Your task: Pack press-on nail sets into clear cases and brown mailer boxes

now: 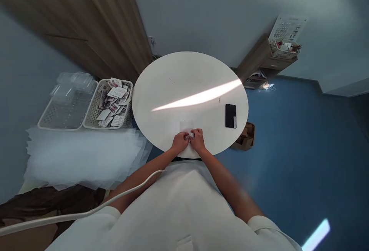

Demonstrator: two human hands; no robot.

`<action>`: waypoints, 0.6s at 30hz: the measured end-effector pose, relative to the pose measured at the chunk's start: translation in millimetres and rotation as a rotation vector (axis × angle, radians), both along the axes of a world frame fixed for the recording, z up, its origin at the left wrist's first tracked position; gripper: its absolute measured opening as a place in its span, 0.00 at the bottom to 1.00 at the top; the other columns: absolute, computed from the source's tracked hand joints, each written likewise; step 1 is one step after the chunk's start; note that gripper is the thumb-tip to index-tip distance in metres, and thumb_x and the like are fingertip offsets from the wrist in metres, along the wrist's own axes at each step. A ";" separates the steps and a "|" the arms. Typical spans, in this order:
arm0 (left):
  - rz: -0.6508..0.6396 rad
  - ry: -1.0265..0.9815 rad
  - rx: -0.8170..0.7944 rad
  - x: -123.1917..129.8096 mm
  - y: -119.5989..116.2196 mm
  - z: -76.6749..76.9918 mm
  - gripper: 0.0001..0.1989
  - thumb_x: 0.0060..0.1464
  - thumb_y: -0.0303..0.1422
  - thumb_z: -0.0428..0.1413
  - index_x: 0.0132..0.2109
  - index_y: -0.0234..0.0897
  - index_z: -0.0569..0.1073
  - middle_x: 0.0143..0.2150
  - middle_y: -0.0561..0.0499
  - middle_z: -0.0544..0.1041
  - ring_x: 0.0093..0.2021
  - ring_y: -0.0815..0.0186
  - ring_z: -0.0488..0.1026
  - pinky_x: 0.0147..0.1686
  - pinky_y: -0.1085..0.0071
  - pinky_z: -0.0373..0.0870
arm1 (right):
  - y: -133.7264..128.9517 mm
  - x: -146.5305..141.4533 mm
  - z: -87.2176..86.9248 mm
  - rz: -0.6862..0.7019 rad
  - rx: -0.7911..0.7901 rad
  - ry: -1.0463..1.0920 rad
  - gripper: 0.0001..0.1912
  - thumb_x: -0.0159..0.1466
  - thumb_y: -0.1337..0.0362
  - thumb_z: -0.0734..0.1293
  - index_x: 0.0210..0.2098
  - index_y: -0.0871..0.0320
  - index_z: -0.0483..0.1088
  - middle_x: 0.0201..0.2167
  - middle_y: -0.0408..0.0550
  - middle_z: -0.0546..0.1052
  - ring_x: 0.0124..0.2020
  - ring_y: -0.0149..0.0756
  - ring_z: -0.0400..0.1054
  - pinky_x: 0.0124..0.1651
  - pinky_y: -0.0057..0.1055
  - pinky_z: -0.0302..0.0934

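Note:
A thin, translucent whitish sheet [186,124], perhaps plastic film, lies on the round white table [178,70] close to its front edge. My left hand [180,142] is closed, with its fingertips pinching at the near part of the sheet. From the other side my right hand [197,140] is curled in the same way, its fingers nearly touching the left ones. Between the fingertips something small and whitish shows, too small to make out.
A black phone [230,115] lies on the table's right. To the left stand a basket [91,112] of printed cards in packets and a basket [47,118] with clear plastic boxes. Translucent sheets [83,155] are stacked nearby. A cardboard box [248,137] sits below right; a white cable [115,198] crosses my left arm.

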State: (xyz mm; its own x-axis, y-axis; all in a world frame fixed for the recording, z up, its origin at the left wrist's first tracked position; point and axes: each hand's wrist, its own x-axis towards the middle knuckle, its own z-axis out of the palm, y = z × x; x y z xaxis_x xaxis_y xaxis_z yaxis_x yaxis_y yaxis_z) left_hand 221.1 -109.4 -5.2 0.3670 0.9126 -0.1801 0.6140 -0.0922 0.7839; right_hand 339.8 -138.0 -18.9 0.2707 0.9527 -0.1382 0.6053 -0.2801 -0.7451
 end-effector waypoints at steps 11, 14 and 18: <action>-0.303 0.230 0.262 -9.0 -21.1 7.5 0.21 0.46 0.30 0.51 0.50 0.35 0.64 0.48 0.42 0.66 0.48 0.56 0.63 0.45 0.59 0.62 | -2.1 24.9 18.8 0.399 0.083 -0.111 0.25 0.53 0.69 0.61 0.51 0.59 0.59 0.52 0.54 0.62 0.53 0.40 0.56 0.54 0.39 0.55; -0.348 0.214 0.264 -14.4 -17.4 9.8 0.21 0.43 0.29 0.51 0.49 0.35 0.64 0.49 0.42 0.67 0.51 0.56 0.61 0.48 0.59 0.60 | -0.1 34.3 22.8 0.727 0.113 -0.256 0.31 0.51 0.69 0.64 0.55 0.58 0.55 0.59 0.54 0.55 0.60 0.45 0.47 0.56 0.43 0.51; -0.365 0.152 0.239 -25.6 -10.5 11.5 0.22 0.40 0.27 0.52 0.47 0.35 0.64 0.48 0.44 0.69 0.51 0.57 0.62 0.50 0.60 0.60 | 10.2 37.8 21.0 0.918 0.073 -0.386 0.33 0.51 0.69 0.66 0.56 0.60 0.53 0.58 0.56 0.58 0.61 0.47 0.47 0.55 0.43 0.53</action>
State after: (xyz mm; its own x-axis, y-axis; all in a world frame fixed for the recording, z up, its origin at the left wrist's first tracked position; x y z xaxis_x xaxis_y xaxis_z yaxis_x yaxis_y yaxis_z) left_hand 195.5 -119.9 6.3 0.6577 0.7511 -0.0569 0.6139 -0.4907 0.6183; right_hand 377.7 -127.8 2.1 -0.5610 0.8178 -0.1283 0.7682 0.4566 -0.4488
